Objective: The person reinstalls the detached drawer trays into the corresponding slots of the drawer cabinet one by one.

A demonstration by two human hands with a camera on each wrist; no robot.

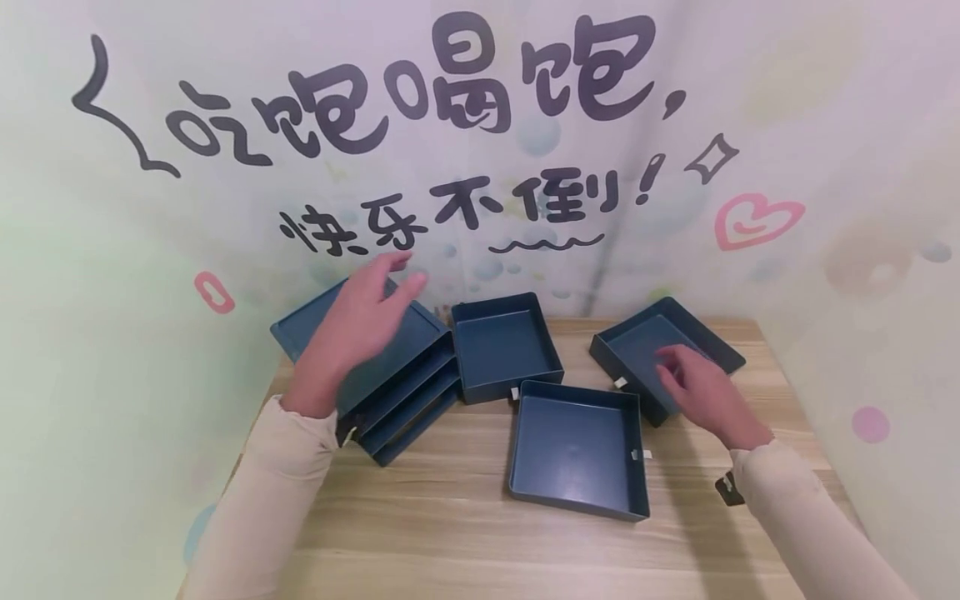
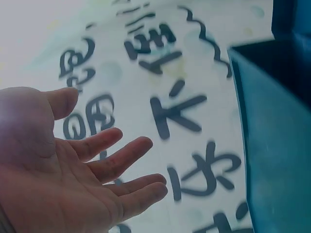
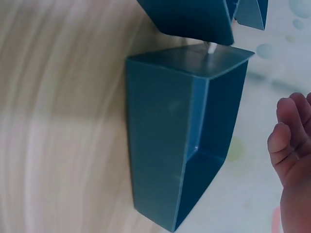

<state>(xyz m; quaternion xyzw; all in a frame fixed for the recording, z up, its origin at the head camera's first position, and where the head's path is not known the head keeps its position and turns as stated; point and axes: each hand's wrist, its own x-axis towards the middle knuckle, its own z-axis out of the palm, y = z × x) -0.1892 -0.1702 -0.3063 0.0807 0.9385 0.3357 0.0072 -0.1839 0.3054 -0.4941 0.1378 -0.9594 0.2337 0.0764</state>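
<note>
Table [image 1: 420,542]: pale wood grain, lying under the front tray [image 1: 573,450] and reaching nearer to me than it.
Sleeves: cream on both my arms, the left [image 1: 262,492] to the left of the front tray, the right [image 1: 795,500] to its right.
Black bit: a small dark piece [image 1: 727,490], right of the front tray and partly hidden by my right sleeve.
Front tray: blue, square, shallow, open side up, with a white tab [image 1: 642,454] on its right wall.
Right hand [image 1: 705,392]: beyond the front tray and to its right, raised above the right tray [image 1: 630,342]; fingers loosely bent, nothing in my grasp.
Right tray: blue, open side up, set at a slant just beyond the front tray's right side, its own white tab [image 1: 620,383] toward me.
Left hand [image 1: 356,312]: released, fingers and thumb spread in the air, up and left of the front tray, above the rack [image 1: 397,354].
Rack: blue, flat-topped, left of the front tray, its stacked slots angled roughly toward it.
Back tray [image 1: 506,346]: blue, open side up, behind the front tray's left corner, beside the rack; whether they touch I cannot tell.
Wall [image 1: 847,108]: pale, behind the front tray, with big dark lettering [image 1: 472,200] and a pink heart [image 1: 757,223].
</note>
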